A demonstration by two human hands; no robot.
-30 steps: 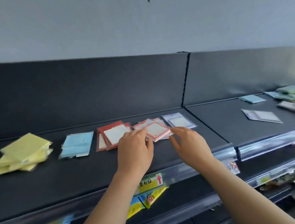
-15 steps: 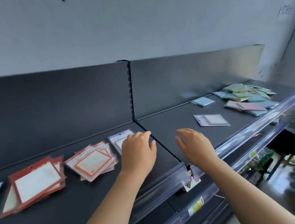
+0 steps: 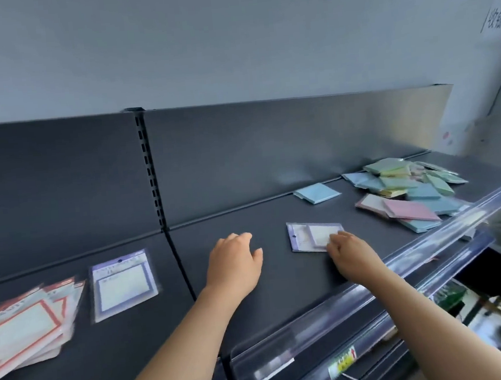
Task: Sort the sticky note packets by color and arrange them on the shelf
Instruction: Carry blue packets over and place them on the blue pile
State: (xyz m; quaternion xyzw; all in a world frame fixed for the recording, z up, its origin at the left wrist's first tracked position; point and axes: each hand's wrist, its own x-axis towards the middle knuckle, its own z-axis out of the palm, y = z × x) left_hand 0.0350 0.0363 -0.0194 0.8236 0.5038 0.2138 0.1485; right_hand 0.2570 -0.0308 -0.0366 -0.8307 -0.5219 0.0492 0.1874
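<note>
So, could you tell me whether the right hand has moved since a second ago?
Yes: the right hand has crossed rightwards past the shelf divider and now touches the purple packet beyond it.

Red-edged packets (image 3: 22,328) are lying left on the dark grey shelf (image 3: 287,283) — a green, blue, pink pile (image 3: 409,188) is lying right.

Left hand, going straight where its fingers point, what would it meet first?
Probably the dark back panel: the left hand's line crosses only bare shelf, and the lone blue packet lies to its right. Depth is unclear.
</note>
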